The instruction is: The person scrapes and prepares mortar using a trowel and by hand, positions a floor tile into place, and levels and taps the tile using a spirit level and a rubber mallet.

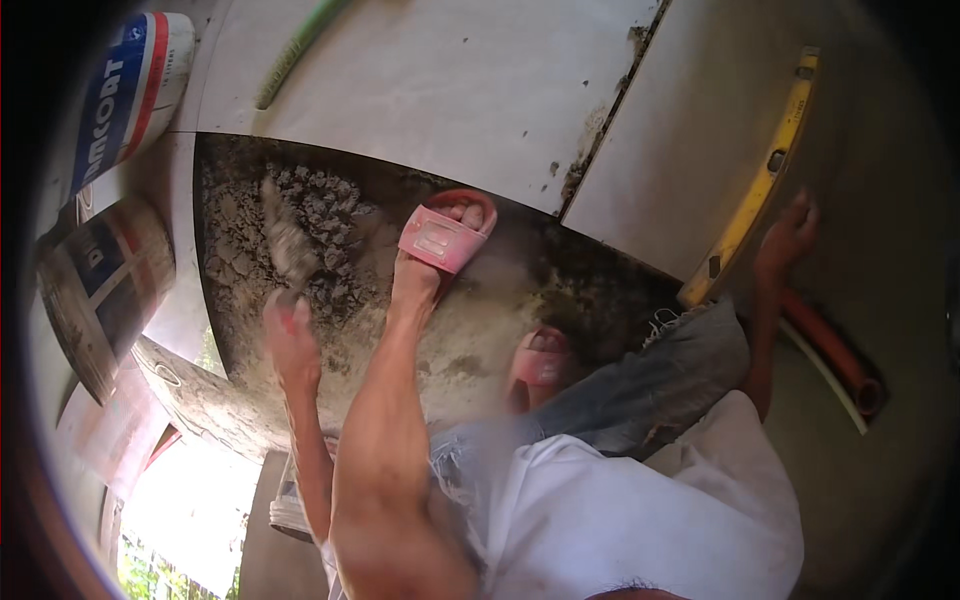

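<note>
From where I stand, the person squats over a floor bed (455, 375), one leg bare to the knee, the other in torn jeans (640, 390). The left hand (292, 340) reaches down near the bed's left edge, fingers closed around the handle end of what looks like a trowel (285, 235). It is badly blurred; its blade points up toward the bed's far left corner, over the lumpy mortar (345, 200), and I can't tell whether it touches.

The right hand (788, 235) is out on the other side, beside the yellow level (760, 190), fingers loosely curled; I can't tell if they grip anything. The level lies on the right tile (660, 170), its near end close to the bed's right corner. An orange pipe (830, 345) and a pale strip (835, 385) lie beyond the right forearm.

One pink sandal (445, 238) sits at the bed's far edge, the other (543, 362) nearer the middle. A green hose (295, 55) lies across the far tile (420, 90). Two buckets, one white and blue (130, 105), one grimier (110, 285), stand past the bed's left edge.
</note>
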{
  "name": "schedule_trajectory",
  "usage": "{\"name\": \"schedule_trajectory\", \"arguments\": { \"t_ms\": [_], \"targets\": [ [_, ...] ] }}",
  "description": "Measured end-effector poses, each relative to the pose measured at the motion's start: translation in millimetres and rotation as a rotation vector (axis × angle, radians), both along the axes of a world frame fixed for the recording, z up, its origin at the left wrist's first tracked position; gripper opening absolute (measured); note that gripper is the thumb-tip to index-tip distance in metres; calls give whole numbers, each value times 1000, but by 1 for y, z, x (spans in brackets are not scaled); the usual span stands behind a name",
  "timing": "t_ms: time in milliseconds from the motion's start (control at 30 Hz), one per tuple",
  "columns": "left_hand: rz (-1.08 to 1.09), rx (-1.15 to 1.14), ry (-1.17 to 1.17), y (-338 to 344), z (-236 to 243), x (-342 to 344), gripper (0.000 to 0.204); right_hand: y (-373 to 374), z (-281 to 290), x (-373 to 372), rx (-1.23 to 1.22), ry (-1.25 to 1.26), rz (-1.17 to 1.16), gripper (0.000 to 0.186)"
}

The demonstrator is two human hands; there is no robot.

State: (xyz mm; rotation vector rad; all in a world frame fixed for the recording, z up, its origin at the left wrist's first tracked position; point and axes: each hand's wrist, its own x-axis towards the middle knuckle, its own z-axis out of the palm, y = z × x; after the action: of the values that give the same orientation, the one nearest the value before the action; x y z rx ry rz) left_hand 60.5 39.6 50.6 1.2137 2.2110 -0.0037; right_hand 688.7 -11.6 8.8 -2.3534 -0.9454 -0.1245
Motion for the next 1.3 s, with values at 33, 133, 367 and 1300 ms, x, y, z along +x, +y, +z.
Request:
{"name": "schedule_trajectory", "arguments": {
  "t_ms": [33, 133, 367, 1300],
  "targets": [
    [-170, -103, 47, 15, -4, 23, 36, -6, -3, 5, 2, -9, -6, 40],
    [-697, -57, -378, 58, -19, 76, 34, -17, -2, 12, -36, -93, 31, 36],
    [-821, -363, -625, 79, -72, 198, 48, -80, 7, 20, -177, -56, -60, 37],
    [-1380, 132, -1051, 216, -136, 318, 25, -84, 109, -75, -1137, -73, -362, 32]
  ]
}}
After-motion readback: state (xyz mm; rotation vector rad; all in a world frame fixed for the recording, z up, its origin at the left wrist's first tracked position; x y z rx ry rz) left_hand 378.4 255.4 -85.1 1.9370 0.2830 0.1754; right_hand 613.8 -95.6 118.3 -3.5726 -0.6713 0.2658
